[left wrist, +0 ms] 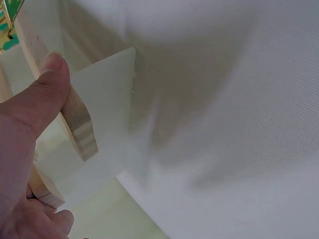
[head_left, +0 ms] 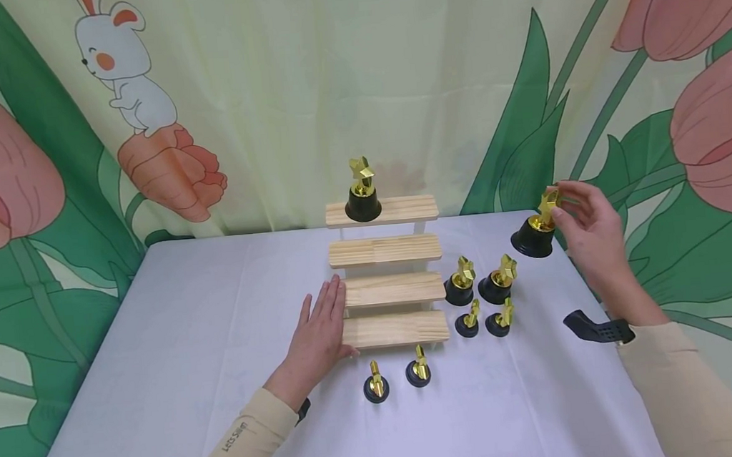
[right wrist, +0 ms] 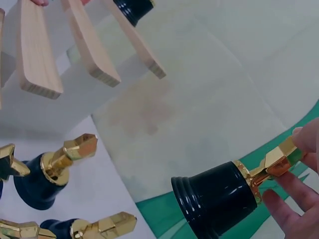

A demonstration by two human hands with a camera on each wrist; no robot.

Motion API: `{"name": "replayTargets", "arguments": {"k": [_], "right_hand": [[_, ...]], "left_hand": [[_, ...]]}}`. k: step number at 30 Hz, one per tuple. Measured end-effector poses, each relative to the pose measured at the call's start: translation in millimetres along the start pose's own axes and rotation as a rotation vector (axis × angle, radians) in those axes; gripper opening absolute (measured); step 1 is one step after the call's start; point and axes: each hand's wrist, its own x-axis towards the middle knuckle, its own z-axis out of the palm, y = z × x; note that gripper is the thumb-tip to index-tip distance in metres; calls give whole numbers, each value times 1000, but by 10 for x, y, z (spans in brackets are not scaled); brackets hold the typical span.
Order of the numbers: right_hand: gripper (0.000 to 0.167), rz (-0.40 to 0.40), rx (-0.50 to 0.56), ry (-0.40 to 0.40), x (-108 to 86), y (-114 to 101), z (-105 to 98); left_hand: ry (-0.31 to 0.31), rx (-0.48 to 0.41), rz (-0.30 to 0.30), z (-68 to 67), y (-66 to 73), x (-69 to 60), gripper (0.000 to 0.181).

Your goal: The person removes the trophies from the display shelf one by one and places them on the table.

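Note:
A stepped display stand [head_left: 387, 291] with wooden planks and pale side panels stands on the table. My left hand [head_left: 316, 333] grips its left side, the thumb over the lowest plank's edge and the fingers along the ends of the planks above. In the left wrist view the thumb [left wrist: 52, 74] lies on a plank end. Out to the right, my right hand [head_left: 592, 228] pinches a trophy [head_left: 533, 235] by its gold star, the black base tilted and clear of the table. Another star trophy [head_left: 362, 193] stands upright on the top plank, left of centre.
Several trophies stand right of the display stand, among them a larger trophy [head_left: 498, 283] and a smaller trophy [head_left: 466, 322]. Two small trophies, a left one [head_left: 376, 385] and a right one [head_left: 419, 373], stand in front. A printed curtain [head_left: 304, 104] hangs behind the white-covered table [head_left: 218, 319].

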Motion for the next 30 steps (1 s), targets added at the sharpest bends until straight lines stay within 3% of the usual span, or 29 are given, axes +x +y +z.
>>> {"name": "replayTargets", "arguments": {"k": [18, 30], "right_hand": [[45, 78, -29, 38, -134, 208, -99], [46, 119, -104, 30, -235, 353, -95]], "left_hand": [[10, 0, 9, 8, -4, -15, 127], [-23, -5, -11, -7, 5, 5, 127]]}}
